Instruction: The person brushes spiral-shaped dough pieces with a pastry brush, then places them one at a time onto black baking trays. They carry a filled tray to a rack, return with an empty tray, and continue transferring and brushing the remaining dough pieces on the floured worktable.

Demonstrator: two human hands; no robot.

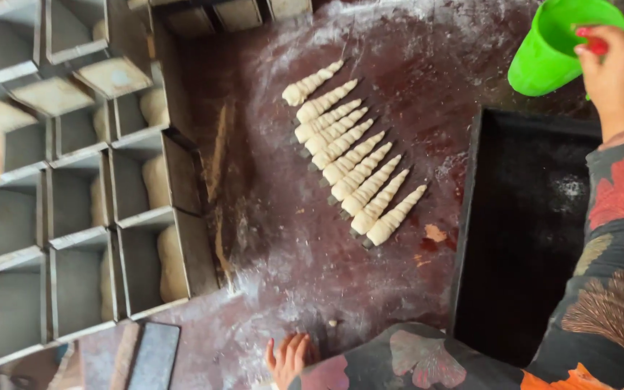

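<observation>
head view, right hand [619, 76] gripping green cup [552, 45]

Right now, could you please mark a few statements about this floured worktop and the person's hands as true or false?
1. The right hand grips a green cup. True.
2. The spiral dough cones are piled inside the dark tray. False: they lie in a row on the floured table, left of the tray.
3. The left hand rests on the table near its lower edge. True.
4. Every metal loaf tin on the left is empty. False: several hold pale dough.
5. The dark tray holds no dough. True.
</observation>
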